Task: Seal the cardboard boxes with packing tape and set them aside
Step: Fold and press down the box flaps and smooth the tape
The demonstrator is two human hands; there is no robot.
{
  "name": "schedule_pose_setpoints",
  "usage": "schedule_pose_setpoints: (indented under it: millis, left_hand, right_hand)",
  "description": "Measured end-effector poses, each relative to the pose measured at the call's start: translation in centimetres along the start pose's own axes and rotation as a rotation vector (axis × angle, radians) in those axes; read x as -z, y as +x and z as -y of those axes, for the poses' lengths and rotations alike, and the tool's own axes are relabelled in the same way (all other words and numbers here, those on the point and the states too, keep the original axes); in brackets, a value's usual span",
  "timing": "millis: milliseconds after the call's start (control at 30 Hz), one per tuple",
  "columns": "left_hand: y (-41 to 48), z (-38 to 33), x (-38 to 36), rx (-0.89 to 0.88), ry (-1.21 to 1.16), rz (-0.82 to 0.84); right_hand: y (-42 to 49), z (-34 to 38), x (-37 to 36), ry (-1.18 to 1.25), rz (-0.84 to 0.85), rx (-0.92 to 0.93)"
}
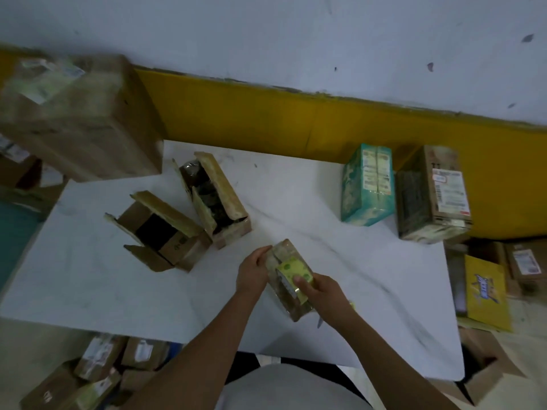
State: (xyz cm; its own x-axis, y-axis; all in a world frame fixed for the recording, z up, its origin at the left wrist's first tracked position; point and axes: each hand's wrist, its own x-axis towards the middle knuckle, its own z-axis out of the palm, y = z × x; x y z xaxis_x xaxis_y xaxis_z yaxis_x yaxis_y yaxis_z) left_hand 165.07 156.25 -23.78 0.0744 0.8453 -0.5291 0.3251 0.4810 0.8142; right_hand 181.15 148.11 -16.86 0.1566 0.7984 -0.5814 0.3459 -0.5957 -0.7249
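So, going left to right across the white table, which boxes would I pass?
Open brown box → open box with dark contents → small held box → teal box → labelled brown box.

The large carton at far left is blurred, its labels unreadable; floor parcels run off the bottom edge
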Motion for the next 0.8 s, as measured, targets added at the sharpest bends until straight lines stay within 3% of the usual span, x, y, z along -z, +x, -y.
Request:
schedule_pose_setpoints:
  millis: [100,300,500,800]
  left_hand:
    - [1.3,-1.7,0.4,0.165,-0.040,0.118]
    - [3.7,-1.5,-0.1,-0.111,0.368,0.297]
    - [3.6,-0.5,-1.0,-0.154,0.414,0.152]
    - [3.1,-0.3,-1.2,-0.194,0.404,0.073]
  right_hand:
    - [-0.2,0.1,0.0,0.033,-0.006,-0.003]
    - [-0.1,0.5,0.3,0.079,0.017,-0.002]
    - [-1.6,-0.2,1.8,-0.050,0.003,0.039]
    - [-2.2,-0.3,2.7,-0.364,-0.113,-0.056]
